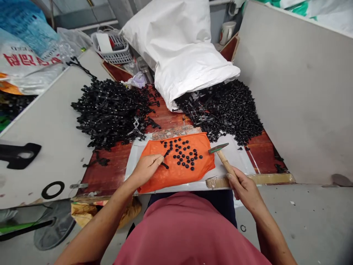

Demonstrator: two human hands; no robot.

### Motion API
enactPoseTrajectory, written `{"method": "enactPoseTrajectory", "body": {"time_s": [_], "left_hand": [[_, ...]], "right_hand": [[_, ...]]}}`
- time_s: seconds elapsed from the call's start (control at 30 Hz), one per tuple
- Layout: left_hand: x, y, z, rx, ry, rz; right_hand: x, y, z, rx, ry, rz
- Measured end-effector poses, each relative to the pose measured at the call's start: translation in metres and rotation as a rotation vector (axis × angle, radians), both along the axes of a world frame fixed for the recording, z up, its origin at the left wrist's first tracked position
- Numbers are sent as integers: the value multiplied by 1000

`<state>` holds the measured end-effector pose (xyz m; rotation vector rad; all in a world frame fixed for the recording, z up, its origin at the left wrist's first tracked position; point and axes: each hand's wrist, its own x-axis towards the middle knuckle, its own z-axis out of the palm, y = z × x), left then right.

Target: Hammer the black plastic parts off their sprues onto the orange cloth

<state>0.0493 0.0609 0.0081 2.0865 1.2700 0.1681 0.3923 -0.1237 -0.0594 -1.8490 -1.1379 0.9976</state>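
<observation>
My right hand is wrapped round the wooden handle of a hammer, whose green-grey metal head is raised near the right edge of an orange cloth. Between the thumb and fingers of my left hand is a small black jointed plastic piece, held over the cloth's left part. Several round black caps lie scattered on the orange cloth, just right of that piece. A speckled stone slab shows along the cloth's far edge.
Black jointed parts form a large heap at the left. Small black pieces spill in another heap from a white sack. Pale panels flank the red-brown table. A grey basket and a mug stand behind.
</observation>
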Motion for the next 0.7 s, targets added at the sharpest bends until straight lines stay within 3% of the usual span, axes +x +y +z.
{"method": "enactPoseTrajectory", "body": {"time_s": [0.27,0.7], "left_hand": [[17,2,-17,135,104,-109],[18,-2,-19,198,219,-140]], "right_hand": [[-4,-1,3,-33,100,-37],[-5,0,4,-36,115,-46]]}}
